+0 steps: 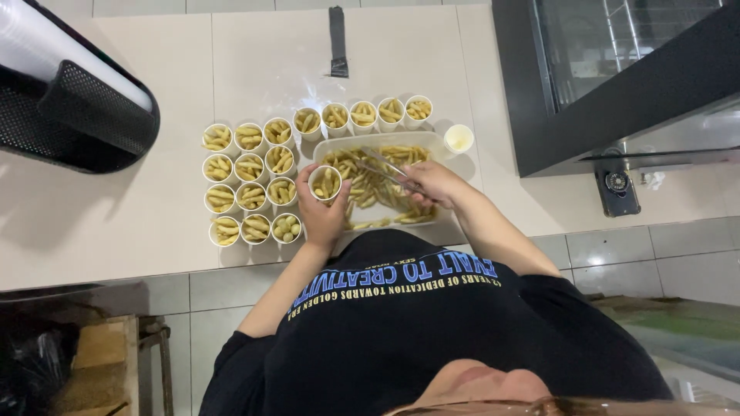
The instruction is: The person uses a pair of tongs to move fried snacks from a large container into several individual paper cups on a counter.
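Head view, looking straight down at a person in a black shirt standing at a pale counter (116,223). Their left hand (322,216) is wrapped around a small white paper cup (325,182) partly filled with fries, held upright over the near-left corner of a white rectangular tray (327,146). Their right hand (435,185) is clenched on metal tongs (385,168), whose tips lie among the fries (378,189) heaped in the tray. Just left of the tray, twelve filled cups (250,185) stand packed in a tight block, rims touching. Five more cups (362,115) line the tray's far edge. A small cup of pale sauce (459,139) sits at the tray's far-right corner. The tray's near edge reaches the counter's front edge by the person's body. Open counter stretches far and left, up to a black mesh-sided object (85,115) at the upper left. A dark oven (617,69) crowds the right side
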